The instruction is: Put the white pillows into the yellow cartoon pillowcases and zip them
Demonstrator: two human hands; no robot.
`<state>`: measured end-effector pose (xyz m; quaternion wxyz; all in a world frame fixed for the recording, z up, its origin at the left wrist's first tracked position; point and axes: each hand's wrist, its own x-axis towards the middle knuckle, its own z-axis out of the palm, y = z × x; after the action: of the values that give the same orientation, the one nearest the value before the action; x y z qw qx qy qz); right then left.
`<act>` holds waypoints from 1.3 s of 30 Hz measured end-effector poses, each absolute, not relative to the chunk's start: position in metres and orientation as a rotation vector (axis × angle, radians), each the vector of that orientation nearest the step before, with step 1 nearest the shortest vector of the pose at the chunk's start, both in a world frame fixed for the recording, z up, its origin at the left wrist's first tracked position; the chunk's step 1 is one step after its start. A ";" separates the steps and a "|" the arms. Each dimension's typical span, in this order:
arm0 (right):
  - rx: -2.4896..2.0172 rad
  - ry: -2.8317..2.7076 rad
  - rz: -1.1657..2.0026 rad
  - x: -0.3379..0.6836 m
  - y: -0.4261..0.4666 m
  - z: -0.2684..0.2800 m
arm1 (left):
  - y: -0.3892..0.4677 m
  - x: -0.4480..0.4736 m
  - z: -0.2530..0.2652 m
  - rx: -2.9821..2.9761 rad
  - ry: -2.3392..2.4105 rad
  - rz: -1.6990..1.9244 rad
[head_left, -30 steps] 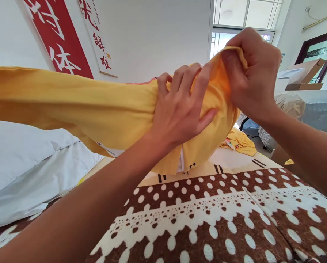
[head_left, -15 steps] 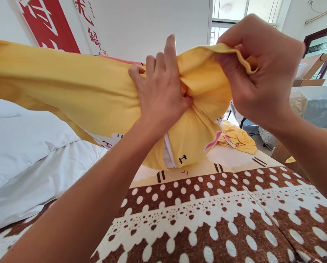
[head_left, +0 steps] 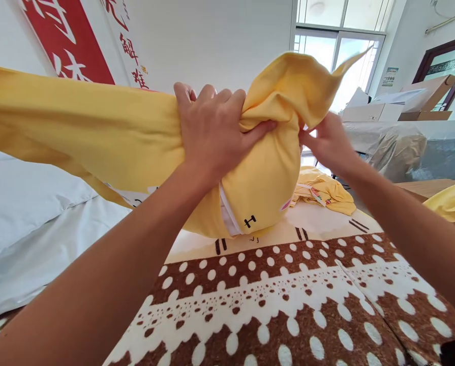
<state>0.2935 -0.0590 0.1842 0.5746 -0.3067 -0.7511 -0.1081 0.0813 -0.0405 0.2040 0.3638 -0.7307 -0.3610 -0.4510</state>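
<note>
A yellow printed fabric cover (head_left: pixel 135 122) stretches across the view from the left edge. Its right part is bunched into a rounded bundle, with a white-edged slit at the front showing pale material inside. My left hand (head_left: pixel 215 132) is closed over the bunched cloth, its thumb pressed along the gathered neck. On the bundle's far right side, my right hand (head_left: pixel 332 145) pinches at the cloth, with fingertips partly hidden and slightly blurred. Above it, a loose twisted end of the cover flares upward to the right.
White bedding (head_left: pixel 32 203) lies at left. Beneath is a brown and white dotted blanket (head_left: pixel 250 305). Behind the bundle rests a crumpled yellow cloth (head_left: pixel 322 190). Cardboard boxes (head_left: pixel 380 109) stand on plastic-wrapped furniture (head_left: pixel 387 145) at right; another yellow cloth (head_left: pixel 452 203) is near the right edge.
My right hand has let go of the cover's upper edge and moved down beside the gathered neck. The loose end now stands up free. My left fingers have closed further over the cloth.
</note>
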 end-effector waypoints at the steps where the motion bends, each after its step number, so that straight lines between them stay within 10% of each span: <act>1: -0.707 -1.751 -0.223 0.287 -0.054 0.180 | -0.042 0.083 0.205 -1.857 -0.906 -1.150; 19: -0.434 -1.276 0.111 0.238 -0.028 0.167 | -0.080 0.091 0.199 -1.912 -0.832 -0.666; 39: -0.702 -1.578 -0.650 0.239 -0.028 0.139 | -0.051 0.078 0.207 -1.963 -0.733 -0.928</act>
<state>0.2394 -0.0279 0.1392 0.6035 -0.3034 -0.6818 -0.2807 0.0780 -0.0512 0.2069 0.4123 -0.7804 -0.2915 -0.3687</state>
